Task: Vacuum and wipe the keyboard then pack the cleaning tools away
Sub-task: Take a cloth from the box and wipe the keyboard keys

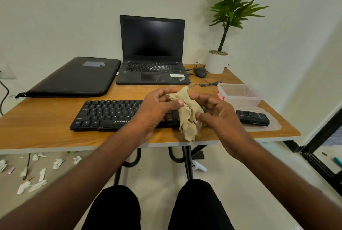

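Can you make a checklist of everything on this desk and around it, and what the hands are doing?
Surface: wooden desk.
Job's things: keyboard; tan cloth held above its right end; black gadget on a lid; clear box, open.
Clutter: laptop, sleeve, mouse, plant.
Grip: left hand and right hand both pinch the cloth.
Cables: mouse cord.
Surroundings: paper scraps on floor.

We see the wooden bench [46, 118] carrying keyboard [103, 114], laptop [153, 59], sleeve [74, 78], mouse [199, 72], potted plant [216, 63], tub [240, 94], lid [273, 124].
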The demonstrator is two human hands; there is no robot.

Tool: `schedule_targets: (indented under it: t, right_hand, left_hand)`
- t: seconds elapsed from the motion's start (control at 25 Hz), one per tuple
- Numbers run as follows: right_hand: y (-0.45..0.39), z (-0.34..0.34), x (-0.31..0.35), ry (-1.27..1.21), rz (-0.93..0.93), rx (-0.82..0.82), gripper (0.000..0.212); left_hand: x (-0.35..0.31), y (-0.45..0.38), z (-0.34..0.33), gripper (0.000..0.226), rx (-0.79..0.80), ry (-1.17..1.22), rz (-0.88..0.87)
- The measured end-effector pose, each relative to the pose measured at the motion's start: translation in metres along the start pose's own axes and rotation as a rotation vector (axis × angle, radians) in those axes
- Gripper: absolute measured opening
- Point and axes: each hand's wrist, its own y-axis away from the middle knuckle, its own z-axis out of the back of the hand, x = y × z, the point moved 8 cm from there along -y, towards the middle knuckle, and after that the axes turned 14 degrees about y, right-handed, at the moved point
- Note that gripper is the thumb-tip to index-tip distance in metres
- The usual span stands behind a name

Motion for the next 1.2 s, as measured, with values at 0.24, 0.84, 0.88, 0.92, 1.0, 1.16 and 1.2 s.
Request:
schedule_targets:
  t: [0.24, 0.84, 0.88, 0.92, 1.0, 1.16, 1.2]
  right_hand:
    - [0.004, -0.006, 0.006, 0.148, 0.006, 0.015, 0.041]
    - [0.0, 0.012, -0.012, 0.065, -0.17, -0.153, 0.014]
    - [0.001, 0.015, -0.015, 0.05, -0.207, -0.17, 0.015]
    - [0.0, 0.018, -0.017, 0.029, -0.236, -0.163, 0.017]
    - [0.0, 0.015, -0.014, -0.013, -0.239, -0.097, 0.028]
    - [0.004, -0.003, -0.011, -0.018, -0.228, 0.013, 0.041]
    - [0.004, -0.004, -0.013, -0.023, -0.241, 0.007, 0.038]
  left_hand:
    - [-0.022, 0.005, -0.01, 0.047, 0.045, 0.034, -0.112]
    - [-0.012, 0.007, -0.024, 0.024, 0.134, -0.318, -0.039]
    - [-0.011, 0.005, -0.022, 0.027, 0.114, -0.311, -0.032]
    - [-0.01, 0.004, -0.019, 0.03, 0.096, -0.302, -0.025]
    - [-0.008, 0.003, -0.015, 0.034, 0.077, -0.274, -0.004]
    - [-0.003, 0.005, -0.019, 0.033, 0.079, -0.157, 0.072]
    - [-0.002, 0.006, -0.02, 0.034, 0.076, -0.137, 0.096]
